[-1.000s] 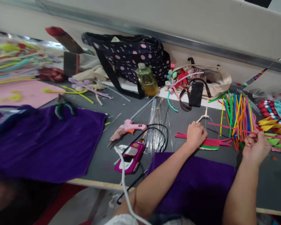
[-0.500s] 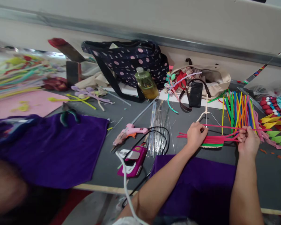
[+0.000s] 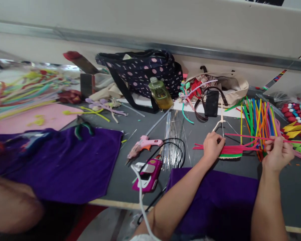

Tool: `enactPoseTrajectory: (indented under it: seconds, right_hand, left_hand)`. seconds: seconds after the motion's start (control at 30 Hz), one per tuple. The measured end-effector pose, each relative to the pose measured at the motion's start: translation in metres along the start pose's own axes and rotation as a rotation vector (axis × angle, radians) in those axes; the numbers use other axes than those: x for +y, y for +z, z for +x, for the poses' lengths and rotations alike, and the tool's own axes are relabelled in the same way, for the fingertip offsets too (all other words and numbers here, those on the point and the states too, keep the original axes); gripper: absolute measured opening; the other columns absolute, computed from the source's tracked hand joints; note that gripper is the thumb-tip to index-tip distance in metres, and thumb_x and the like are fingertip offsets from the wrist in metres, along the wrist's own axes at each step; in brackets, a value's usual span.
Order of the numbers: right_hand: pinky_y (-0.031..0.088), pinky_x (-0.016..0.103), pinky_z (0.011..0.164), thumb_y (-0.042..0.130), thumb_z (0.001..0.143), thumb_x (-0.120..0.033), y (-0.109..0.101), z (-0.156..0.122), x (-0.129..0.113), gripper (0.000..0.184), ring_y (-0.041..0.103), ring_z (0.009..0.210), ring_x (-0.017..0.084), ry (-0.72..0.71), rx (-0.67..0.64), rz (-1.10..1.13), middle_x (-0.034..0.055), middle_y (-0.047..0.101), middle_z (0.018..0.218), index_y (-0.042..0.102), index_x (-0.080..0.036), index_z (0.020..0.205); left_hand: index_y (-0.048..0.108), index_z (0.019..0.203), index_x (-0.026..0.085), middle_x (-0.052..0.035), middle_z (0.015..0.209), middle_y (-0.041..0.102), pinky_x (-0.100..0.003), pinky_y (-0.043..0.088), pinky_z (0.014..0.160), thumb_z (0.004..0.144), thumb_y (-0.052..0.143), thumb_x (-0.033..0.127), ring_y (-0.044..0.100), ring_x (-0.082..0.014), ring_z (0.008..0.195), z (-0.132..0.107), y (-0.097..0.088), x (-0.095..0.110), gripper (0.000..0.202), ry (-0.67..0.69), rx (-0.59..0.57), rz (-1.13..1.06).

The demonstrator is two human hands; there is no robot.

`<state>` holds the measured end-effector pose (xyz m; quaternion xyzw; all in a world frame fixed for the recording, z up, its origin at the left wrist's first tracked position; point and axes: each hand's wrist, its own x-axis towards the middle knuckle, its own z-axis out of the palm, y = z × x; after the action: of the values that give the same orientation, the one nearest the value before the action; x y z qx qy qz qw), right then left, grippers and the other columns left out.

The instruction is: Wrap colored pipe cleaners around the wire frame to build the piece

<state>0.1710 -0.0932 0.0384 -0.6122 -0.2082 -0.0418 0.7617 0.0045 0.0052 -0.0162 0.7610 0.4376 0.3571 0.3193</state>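
At the right of the table, my left hand pinches the left part of a small piece of pink pipe cleaners laid side by side. A green band and a pale edge run along its lower side. Pink ends stick out to its left and right. A cream, forked stem with thin wires rises above the piece. My right hand, fingers closed, grips a long pink pipe cleaner that stretches left towards my left hand. What lies under my left fingers is hidden.
Many coloured pipe cleaners lie right of the piece. Thin clear strips, a pink glue gun and a magenta device with cables lie left of my arm. A bag and bottle stand behind. Another person's arm is at left.
My right hand has moved to the right, drawing the long pink pipe cleaner away from the others. My left hand keeps its hold on the piece. The view has shifted slightly.
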Motion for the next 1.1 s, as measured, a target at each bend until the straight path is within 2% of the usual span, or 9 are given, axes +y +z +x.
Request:
enactPoseTrajectory:
  seconds: [0.13, 0.3, 0.43, 0.5, 0.63, 0.73, 0.83, 0.97, 1.1]
  right_hand:
    - [0.025, 0.017, 0.034, 0.063, 0.08, -0.044, 0.0, 0.002, 0.007, 0.031, 0.04, 0.037, 0.005, 0.102, -0.038, 0.066, -0.0022, 0.056, 0.051, 0.063, -0.015, 0.069]
    - [0.023, 0.017, 0.031, 0.067, 0.075, -0.043, -0.002, 0.005, 0.021, 0.03, 0.038, 0.034, 0.005, 0.298, -0.115, 0.163, -0.0026, 0.057, 0.051, 0.062, -0.014, 0.072]
    - [0.022, 0.016, 0.03, 0.068, 0.072, -0.043, -0.001, 0.005, 0.026, 0.03, 0.037, 0.034, 0.004, 0.381, -0.127, 0.16, -0.0028, 0.057, 0.051, 0.063, -0.014, 0.073]
    - [0.022, 0.015, 0.03, 0.07, 0.07, -0.042, -0.001, 0.005, 0.027, 0.029, 0.038, 0.035, 0.003, 0.416, -0.115, 0.163, -0.0027, 0.058, 0.052, 0.063, -0.014, 0.075]
    - [0.021, 0.015, 0.03, 0.071, 0.068, -0.041, -0.001, 0.004, 0.03, 0.029, 0.038, 0.035, 0.003, 0.473, -0.123, 0.168, -0.0028, 0.058, 0.053, 0.064, -0.014, 0.074]
    - [0.022, 0.014, 0.031, 0.072, 0.066, -0.041, 0.001, 0.003, 0.034, 0.03, 0.038, 0.036, 0.003, 0.479, -0.159, 0.14, -0.0013, 0.061, 0.055, 0.067, -0.013, 0.074]
    - [0.022, 0.014, 0.032, 0.075, 0.062, -0.039, 0.002, 0.003, 0.039, 0.031, 0.038, 0.038, 0.002, 0.484, -0.19, 0.104, -0.0004, 0.062, 0.059, 0.069, -0.012, 0.076]
    - [0.02, 0.013, 0.033, 0.079, 0.058, -0.035, 0.001, 0.003, 0.042, 0.031, 0.038, 0.04, 0.002, 0.492, -0.156, 0.097, -0.0011, 0.063, 0.061, 0.068, -0.012, 0.077]
    - [0.021, 0.012, 0.033, 0.078, 0.06, -0.034, 0.003, 0.001, 0.038, 0.029, 0.037, 0.04, 0.002, 0.421, -0.086, 0.074, -0.0023, 0.062, 0.059, 0.066, -0.013, 0.076]
  left_hand:
    - [0.064, 0.068, 0.02, -0.0019, 0.077, 0.06, -0.029, 0.042, 0.074, 0.082, 0.063, 0.023, 0.055, -0.0164, 0.08, -0.001, -0.001, 0.001, 0.014, 0.017, 0.024, -0.011]
    - [0.064, 0.067, 0.02, -0.006, 0.118, 0.058, -0.03, 0.045, 0.085, 0.08, 0.065, 0.021, 0.059, -0.0176, 0.099, -0.003, -0.002, 0.003, 0.013, 0.017, 0.059, -0.086]
    - [0.063, 0.067, 0.02, -0.0048, 0.129, 0.056, -0.031, 0.046, 0.088, 0.081, 0.064, 0.02, 0.061, -0.019, 0.106, -0.004, -0.003, 0.004, 0.013, -0.009, 0.022, -0.12]
    - [0.063, 0.067, 0.021, -0.0045, 0.126, 0.059, -0.031, 0.046, 0.087, 0.081, 0.064, 0.02, 0.062, -0.019, 0.106, -0.004, -0.003, 0.004, 0.013, -0.021, 0.011, -0.145]
    - [0.063, 0.069, 0.02, -0.0044, 0.106, 0.066, -0.03, 0.046, 0.086, 0.082, 0.061, 0.018, 0.063, -0.0172, 0.098, -0.003, -0.001, 0.001, 0.013, 0.009, -0.001, -0.197]
    - [0.064, 0.072, 0.02, -0.0043, 0.094, 0.066, -0.029, 0.047, 0.083, 0.084, 0.06, 0.019, 0.063, -0.0164, 0.091, -0.002, 0.0, -0.001, 0.012, 0.036, 0.003, -0.221]
    - [0.066, 0.08, 0.019, -0.0044, 0.091, 0.066, -0.028, 0.047, 0.084, 0.085, 0.058, 0.017, 0.062, -0.0163, 0.09, 0.0, -0.001, -0.002, 0.01, 0.05, 0.003, -0.232]
    - [0.067, 0.088, 0.02, -0.0045, 0.094, 0.067, -0.03, 0.047, 0.085, 0.086, 0.055, 0.013, 0.061, -0.0171, 0.091, 0.002, -0.005, -0.007, 0.015, 0.047, -0.018, -0.108]
    - [0.067, 0.088, 0.02, -0.0043, 0.09, 0.067, -0.03, 0.046, 0.082, 0.084, 0.051, 0.005, 0.06, -0.0173, 0.089, 0.004, -0.01, -0.015, 0.023, 0.074, -0.043, 0.044]
